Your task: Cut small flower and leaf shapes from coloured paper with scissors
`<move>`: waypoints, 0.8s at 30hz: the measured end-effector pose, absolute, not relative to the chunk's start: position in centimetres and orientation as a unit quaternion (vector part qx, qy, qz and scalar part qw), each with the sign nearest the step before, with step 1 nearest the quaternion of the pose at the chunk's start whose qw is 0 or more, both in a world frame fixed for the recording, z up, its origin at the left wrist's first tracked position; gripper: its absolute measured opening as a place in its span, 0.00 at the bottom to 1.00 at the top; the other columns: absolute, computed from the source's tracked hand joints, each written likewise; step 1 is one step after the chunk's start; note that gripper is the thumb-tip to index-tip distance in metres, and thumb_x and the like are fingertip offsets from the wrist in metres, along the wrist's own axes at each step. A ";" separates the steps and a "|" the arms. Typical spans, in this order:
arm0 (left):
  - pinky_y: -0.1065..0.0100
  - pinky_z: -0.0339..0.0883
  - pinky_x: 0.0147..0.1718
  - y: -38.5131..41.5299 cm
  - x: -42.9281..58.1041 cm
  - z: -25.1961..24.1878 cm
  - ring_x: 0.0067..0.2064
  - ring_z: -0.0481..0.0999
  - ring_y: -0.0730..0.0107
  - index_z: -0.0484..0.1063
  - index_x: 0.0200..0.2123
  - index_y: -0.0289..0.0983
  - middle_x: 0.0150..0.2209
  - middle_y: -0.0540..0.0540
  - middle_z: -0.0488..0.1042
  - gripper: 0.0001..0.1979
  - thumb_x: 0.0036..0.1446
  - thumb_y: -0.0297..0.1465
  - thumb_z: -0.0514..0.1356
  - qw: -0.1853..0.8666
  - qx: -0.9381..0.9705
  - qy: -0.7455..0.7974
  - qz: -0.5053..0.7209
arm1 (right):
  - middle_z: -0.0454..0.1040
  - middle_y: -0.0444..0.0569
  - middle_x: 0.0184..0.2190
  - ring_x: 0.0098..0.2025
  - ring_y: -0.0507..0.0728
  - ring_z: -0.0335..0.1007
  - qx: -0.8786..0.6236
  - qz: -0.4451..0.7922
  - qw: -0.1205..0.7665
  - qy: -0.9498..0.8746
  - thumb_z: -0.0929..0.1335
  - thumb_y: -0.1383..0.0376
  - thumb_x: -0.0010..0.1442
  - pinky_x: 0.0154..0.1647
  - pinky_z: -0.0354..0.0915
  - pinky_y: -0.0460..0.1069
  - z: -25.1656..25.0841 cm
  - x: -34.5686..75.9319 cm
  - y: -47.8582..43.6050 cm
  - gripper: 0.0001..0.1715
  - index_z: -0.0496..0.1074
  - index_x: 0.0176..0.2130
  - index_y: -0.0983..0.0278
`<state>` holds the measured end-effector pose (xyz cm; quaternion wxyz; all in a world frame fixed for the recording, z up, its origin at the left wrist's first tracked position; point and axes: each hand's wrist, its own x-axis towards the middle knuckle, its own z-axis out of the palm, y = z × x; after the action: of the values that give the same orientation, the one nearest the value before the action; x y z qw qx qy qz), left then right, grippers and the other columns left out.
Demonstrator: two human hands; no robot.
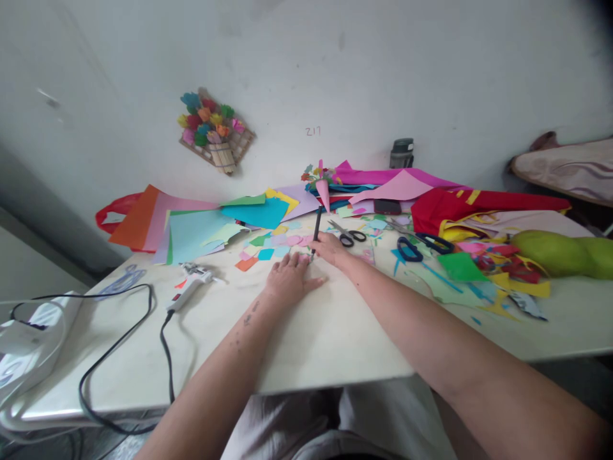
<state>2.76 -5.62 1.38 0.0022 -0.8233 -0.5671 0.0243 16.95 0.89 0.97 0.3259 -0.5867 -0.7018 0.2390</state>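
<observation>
Head camera, looking down over a pale table (340, 345): a person's two bare arms are reaching forward to its middle. The right hand (331, 249) is gripping a slim black pen (317, 223), which is standing nearly upright with its lower end pointing down at the work area, just beside the left fingertips. The left hand (288, 278) is lying palm down, open and holding nothing visible, its thumb spreading out toward the right; whether paper is lying under its fingertips is too small to tell. Just beyond the hands, small cut paper pieces (278, 241) in pink, blue, green and orange are lying scattered. Black-handled scissors (353, 239) are resting near the right hand, slightly farther back. To the left, a white glue gun (189, 291) is lying with its black cord trailing toward the front edge. Behind, large coloured sheets (191, 233) are overlapping, and a pink paper cone (323, 190) is pointing downward near the wall.
</observation>
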 end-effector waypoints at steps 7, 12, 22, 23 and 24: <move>0.51 0.49 0.59 -5.6 2.8 1.4 0.66 0.48 0.52 0.50 0.63 0.41 0.66 0.39 0.48 0.38 0.56 0.57 0.43 -0.001 -0.822 -0.569 0.024 | 0.76 0.49 0.28 0.33 0.56 0.69 -0.585 0.241 0.328 -0.702 0.62 0.63 0.55 0.32 0.59 0.46 0.8 17.0 1.1 0.15 0.75 0.37 0.66; 0.51 0.48 0.59 -5.7 2.8 1.5 0.66 0.48 0.53 0.50 0.64 0.41 0.67 0.38 0.47 0.39 0.56 0.57 0.43 0.000 -0.822 -0.569 0.028 | 0.76 0.50 0.27 0.32 0.56 0.69 -0.587 0.241 0.325 -0.701 0.63 0.63 0.55 0.32 0.59 0.46 0.9 17.0 1.1 0.15 0.75 0.36 0.66; 0.51 0.49 0.59 -5.6 2.8 1.4 0.66 0.49 0.52 0.51 0.63 0.42 0.66 0.39 0.49 0.37 0.56 0.56 0.43 0.005 -0.824 -0.566 0.021 | 0.76 0.49 0.27 0.32 0.56 0.70 -0.586 0.243 0.338 -0.695 0.63 0.63 0.56 0.33 0.61 0.46 0.5 16.9 1.4 0.14 0.75 0.37 0.67; 0.51 0.49 0.59 -5.6 2.8 1.4 0.66 0.49 0.53 0.51 0.63 0.42 0.66 0.39 0.49 0.37 0.56 0.56 0.43 0.006 -0.824 -0.566 0.021 | 0.76 0.50 0.27 0.32 0.56 0.70 -0.587 0.242 0.338 -0.695 0.63 0.64 0.56 0.33 0.61 0.46 0.5 16.9 1.4 0.14 0.75 0.37 0.67; 0.51 0.49 0.59 -5.6 2.8 1.4 0.66 0.49 0.53 0.52 0.63 0.42 0.66 0.39 0.49 0.37 0.56 0.56 0.43 0.006 -0.824 -0.566 0.022 | 0.76 0.50 0.27 0.32 0.56 0.70 -0.588 0.240 0.338 -0.695 0.62 0.64 0.56 0.34 0.61 0.46 0.5 16.9 1.5 0.14 0.75 0.37 0.67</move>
<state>2.84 -5.61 1.40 0.0058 -0.8239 -0.5663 0.0221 16.85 1.46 0.46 0.3377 -0.5879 -0.6949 0.2397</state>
